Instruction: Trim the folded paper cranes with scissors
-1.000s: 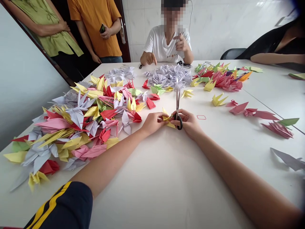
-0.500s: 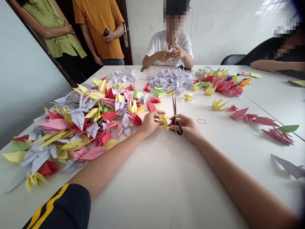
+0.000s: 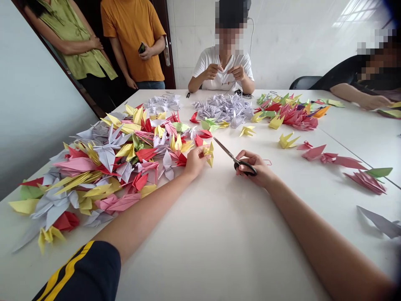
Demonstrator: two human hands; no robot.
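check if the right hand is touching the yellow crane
Apart. The head view shows the right hand, gripping the scissors, clear of the yellow crane, with white table plainly between them.

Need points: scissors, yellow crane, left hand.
scissors (image 3: 224, 149), head view, on the blades
yellow crane (image 3: 209, 155), head view, on the paper beside the fingertips
left hand (image 3: 196, 162), head view, on the back of the hand
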